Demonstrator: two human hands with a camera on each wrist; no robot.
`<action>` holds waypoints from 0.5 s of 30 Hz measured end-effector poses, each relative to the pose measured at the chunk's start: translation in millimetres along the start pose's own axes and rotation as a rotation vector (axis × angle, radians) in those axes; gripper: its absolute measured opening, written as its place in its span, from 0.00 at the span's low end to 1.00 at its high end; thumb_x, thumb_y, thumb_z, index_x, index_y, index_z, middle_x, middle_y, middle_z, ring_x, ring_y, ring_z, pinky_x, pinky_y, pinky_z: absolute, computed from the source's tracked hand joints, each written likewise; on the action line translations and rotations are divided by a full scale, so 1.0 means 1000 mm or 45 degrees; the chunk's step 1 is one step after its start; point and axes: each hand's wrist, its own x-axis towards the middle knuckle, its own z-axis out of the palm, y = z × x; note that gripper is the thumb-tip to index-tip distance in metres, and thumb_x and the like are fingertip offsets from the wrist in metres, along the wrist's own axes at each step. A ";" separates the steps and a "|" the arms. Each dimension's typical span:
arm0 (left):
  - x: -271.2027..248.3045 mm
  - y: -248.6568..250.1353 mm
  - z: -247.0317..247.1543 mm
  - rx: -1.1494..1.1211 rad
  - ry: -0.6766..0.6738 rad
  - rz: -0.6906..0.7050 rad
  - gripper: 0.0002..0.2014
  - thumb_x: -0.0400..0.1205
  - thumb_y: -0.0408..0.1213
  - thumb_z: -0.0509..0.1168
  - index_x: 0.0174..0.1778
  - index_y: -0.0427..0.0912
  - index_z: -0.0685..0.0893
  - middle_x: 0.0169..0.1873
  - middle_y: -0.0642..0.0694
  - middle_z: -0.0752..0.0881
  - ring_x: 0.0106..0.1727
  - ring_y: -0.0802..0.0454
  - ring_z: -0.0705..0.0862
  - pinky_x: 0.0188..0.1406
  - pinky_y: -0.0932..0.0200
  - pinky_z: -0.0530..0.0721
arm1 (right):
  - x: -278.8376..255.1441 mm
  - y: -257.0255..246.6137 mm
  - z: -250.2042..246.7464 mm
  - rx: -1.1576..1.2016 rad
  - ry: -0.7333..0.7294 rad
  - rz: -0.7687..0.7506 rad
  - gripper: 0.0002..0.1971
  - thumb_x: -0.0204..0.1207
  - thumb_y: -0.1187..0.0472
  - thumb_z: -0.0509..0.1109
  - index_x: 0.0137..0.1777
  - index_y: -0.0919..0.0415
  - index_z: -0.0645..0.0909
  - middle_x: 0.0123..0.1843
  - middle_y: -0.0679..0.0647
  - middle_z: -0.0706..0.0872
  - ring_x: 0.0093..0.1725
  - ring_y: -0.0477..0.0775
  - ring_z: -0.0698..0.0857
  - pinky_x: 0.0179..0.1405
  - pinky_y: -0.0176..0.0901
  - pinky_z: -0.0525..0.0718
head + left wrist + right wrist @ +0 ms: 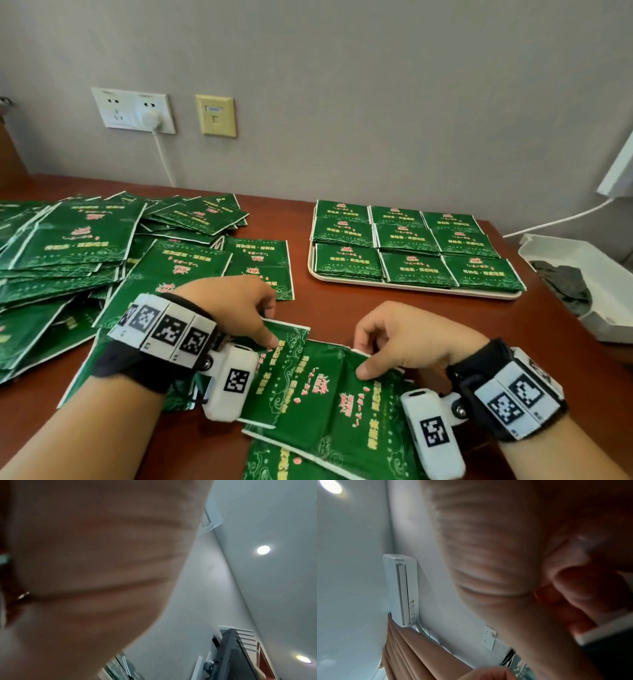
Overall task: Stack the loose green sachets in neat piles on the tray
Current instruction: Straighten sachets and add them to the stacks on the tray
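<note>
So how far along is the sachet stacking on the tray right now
Done: the tray already carries nine neat piles in a three-by-three grid. In hand: the left hand and right hand are each gripping sachets at the table's near edge. Left: a large loose heap still covers the table's left side.

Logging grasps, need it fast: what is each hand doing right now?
Left hand: pinches a green sachet on the table.
Right hand: pinches the neighbouring sachet at its top edge.
</note>
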 end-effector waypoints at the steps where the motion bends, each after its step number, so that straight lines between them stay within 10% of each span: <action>1: 0.000 -0.002 0.000 -0.017 0.007 -0.008 0.14 0.74 0.54 0.77 0.47 0.53 0.83 0.45 0.55 0.87 0.45 0.55 0.87 0.50 0.53 0.86 | -0.001 0.003 -0.001 0.050 0.021 -0.014 0.07 0.70 0.62 0.85 0.40 0.58 0.88 0.30 0.44 0.88 0.27 0.39 0.80 0.34 0.37 0.78; 6: -0.003 -0.012 -0.005 -0.175 0.141 0.108 0.06 0.79 0.46 0.75 0.42 0.50 0.86 0.35 0.54 0.88 0.33 0.60 0.83 0.38 0.61 0.82 | -0.015 0.020 -0.022 0.491 0.206 -0.221 0.06 0.68 0.62 0.84 0.38 0.55 0.88 0.43 0.62 0.91 0.37 0.52 0.87 0.36 0.39 0.85; 12: -0.003 -0.022 -0.001 -0.833 0.439 0.361 0.05 0.78 0.37 0.75 0.43 0.43 0.85 0.30 0.49 0.87 0.31 0.55 0.82 0.35 0.61 0.81 | -0.019 0.037 -0.033 0.852 0.493 -0.403 0.25 0.48 0.40 0.90 0.39 0.54 0.89 0.32 0.54 0.85 0.26 0.46 0.81 0.22 0.33 0.78; 15: 0.000 -0.018 -0.002 -1.285 0.602 0.390 0.02 0.81 0.30 0.70 0.46 0.38 0.83 0.27 0.50 0.85 0.29 0.57 0.82 0.30 0.67 0.80 | -0.016 0.036 -0.031 0.896 0.648 -0.432 0.23 0.56 0.41 0.87 0.39 0.59 0.90 0.31 0.51 0.82 0.29 0.44 0.77 0.21 0.29 0.73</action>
